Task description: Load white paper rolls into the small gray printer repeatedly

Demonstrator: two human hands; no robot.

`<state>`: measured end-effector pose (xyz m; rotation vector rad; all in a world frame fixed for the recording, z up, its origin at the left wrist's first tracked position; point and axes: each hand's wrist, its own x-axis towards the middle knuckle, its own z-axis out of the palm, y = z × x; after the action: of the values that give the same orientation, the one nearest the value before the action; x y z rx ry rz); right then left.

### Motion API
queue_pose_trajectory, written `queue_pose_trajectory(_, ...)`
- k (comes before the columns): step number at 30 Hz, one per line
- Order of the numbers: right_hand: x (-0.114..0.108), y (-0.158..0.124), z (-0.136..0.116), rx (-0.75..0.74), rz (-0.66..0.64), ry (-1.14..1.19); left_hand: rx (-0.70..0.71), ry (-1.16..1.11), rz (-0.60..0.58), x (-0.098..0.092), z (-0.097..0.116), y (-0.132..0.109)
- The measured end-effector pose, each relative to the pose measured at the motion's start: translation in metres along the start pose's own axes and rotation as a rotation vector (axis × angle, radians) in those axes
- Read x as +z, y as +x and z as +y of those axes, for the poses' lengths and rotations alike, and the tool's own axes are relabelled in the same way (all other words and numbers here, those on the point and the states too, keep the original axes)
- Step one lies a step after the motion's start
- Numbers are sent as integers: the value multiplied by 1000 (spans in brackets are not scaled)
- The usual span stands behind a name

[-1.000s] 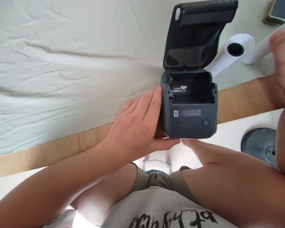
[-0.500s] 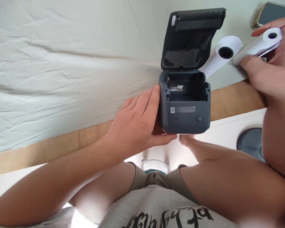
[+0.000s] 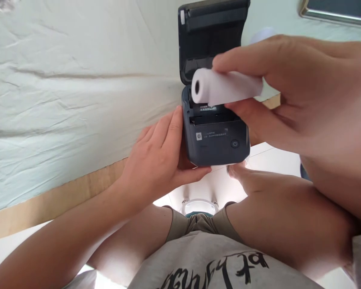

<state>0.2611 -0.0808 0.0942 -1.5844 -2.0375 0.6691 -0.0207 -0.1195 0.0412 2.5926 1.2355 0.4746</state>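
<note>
A dark blue-grey label printer [image 3: 218,148] stands near the table's front edge, its black lid [image 3: 212,38] swung up and back. My left hand [image 3: 158,156] grips the printer's left side, fingers along the wall and thumb under the front. Between the thumb and fingers of my right hand [image 3: 291,88] is a white paper roll [image 3: 231,88] with a dark core hole at its left end. The roll is held sideways over the printer's open paper bay and hides much of it. A second white roll [image 3: 263,33] shows partly behind my right hand.
A dark-screened phone or tablet [image 3: 339,11] lies at the top right. A wrinkled pale cloth [image 3: 78,100] covers the table, whose bare wooden edge [image 3: 63,192] runs along the front. My legs are below that edge.
My right hand has carried the paper roll leftward from the right side to above the printer's bay. My left hand keeps its grip, and the printer sits farther left in view.
</note>
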Motion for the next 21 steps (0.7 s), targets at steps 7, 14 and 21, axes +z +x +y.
queue_pose_trajectory(7,5,2,4,-252,108,-265,-20,-44,10,0,2,1)
queue_pose_trajectory(14,1,-32,30,-158,63,-32,34,-63,32,2,-4,-1)
queue_pose_trajectory(21,-4,-52,55,-135,66,-29,154,-88,77,0,-9,-2)
